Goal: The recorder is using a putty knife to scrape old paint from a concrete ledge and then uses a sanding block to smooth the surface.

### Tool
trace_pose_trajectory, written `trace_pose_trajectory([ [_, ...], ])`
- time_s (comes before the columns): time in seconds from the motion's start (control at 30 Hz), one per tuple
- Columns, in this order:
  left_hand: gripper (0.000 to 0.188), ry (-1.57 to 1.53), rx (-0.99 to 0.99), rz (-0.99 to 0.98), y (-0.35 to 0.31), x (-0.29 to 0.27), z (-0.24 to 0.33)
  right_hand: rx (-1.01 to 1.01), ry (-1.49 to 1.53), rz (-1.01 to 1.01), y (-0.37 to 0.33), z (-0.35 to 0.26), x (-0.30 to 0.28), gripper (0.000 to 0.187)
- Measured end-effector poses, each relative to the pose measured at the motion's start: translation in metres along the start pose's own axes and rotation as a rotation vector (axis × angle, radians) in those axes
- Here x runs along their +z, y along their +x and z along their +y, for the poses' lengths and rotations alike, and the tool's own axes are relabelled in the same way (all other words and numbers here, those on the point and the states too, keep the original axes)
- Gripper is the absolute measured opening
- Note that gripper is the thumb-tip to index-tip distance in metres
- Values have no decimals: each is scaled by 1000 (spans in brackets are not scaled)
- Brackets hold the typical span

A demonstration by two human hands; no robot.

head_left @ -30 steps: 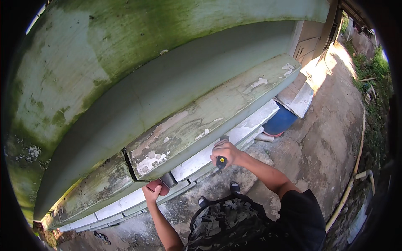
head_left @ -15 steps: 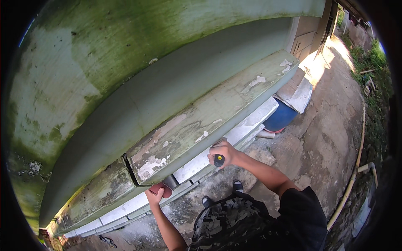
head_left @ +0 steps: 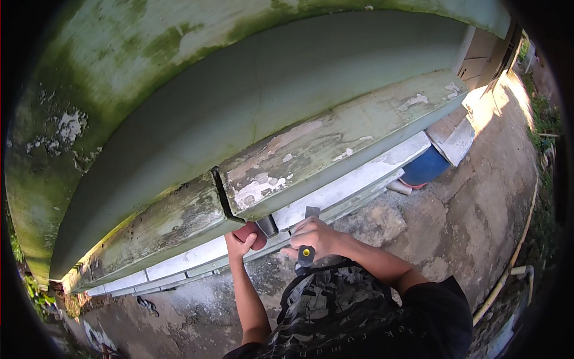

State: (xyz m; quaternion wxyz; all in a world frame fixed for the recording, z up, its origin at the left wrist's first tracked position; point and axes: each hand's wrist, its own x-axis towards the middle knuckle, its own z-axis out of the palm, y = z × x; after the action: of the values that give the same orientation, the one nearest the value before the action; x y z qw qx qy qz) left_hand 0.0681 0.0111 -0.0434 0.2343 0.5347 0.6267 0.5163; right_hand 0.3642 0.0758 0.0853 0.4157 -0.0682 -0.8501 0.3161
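Moss-stained wall [head_left: 119, 78] and peeling ledge [head_left: 335, 140] run beyond both hands' fingers in the head view. Left hand [head_left: 238, 244] clamped on reddish-brown pad [head_left: 258, 239], thumb on its face, other fingers mostly hidden; dark cylinder [head_left: 268, 225] just right of them. Right hand [head_left: 318, 236]: fingers curled round black-handled scraper [head_left: 306, 256], grey blade [head_left: 312, 212] poking past knuckles, contact with white strip [head_left: 359, 180] can't be told.

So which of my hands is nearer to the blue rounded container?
Your right hand, holding a black-handled tool with a grey blade. It is left of and below the blue rounded container in the picture; your left hand, holding a reddish-brown rounded piece, is farther left.
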Motion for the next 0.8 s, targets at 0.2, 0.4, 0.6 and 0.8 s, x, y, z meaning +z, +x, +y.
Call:
trace_pose_trajectory([
  [0.2, 96, -36, 43, -31, 6, 2, 6, -95, -36, 86, 15, 29, 47, 37],
  [0.4, 90, 30, 99, -9, 5, 3, -1, -193, 15, 36, 21, 18, 56, 32],
  [0.6, 86, -10, 96, -26, 4, 4, 5, -222, 35, 4, 19, 8, 60, 30],
  [0.8, 84, -51, 102, -53, 7, 3, 5, -206, -21, 1, 27, 18, 61, 28],
])
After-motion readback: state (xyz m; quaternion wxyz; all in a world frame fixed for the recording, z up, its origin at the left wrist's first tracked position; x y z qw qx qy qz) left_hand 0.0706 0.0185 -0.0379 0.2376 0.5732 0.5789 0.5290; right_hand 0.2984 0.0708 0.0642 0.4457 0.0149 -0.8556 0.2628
